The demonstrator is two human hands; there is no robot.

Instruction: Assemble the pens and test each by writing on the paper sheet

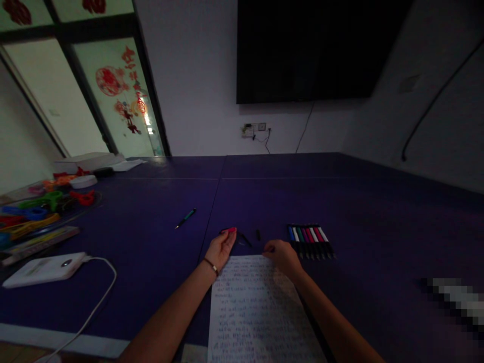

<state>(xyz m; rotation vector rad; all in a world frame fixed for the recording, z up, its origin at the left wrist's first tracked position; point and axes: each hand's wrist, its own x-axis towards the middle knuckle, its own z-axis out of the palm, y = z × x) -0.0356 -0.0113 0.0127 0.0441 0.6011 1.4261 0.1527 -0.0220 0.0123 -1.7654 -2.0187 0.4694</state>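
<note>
Pinching one pink pen part (pixel 229 230) at the fingertips of the left grip (pixel 223 248), just above the tabletop (pixel 151 242). Curling the right grip (pixel 282 254) loosely at the top edge of one handwritten sheet (pixel 257 307), touching it; being unable to tell in this dim light whether clenching on anything. Lying between the two grips, past the sheet's top edge: two small black parts (pixel 245 239), the nearer just beside the pink pen part. Lying just right of the right grip: one row of roughly eight pens (pixel 310 241), side by side. Resting well apart, beyond the left grip: one green pen (pixel 186 218). Sitting far left: one white device (pixel 45 268) trailing one cable (pixel 114 275).
</note>
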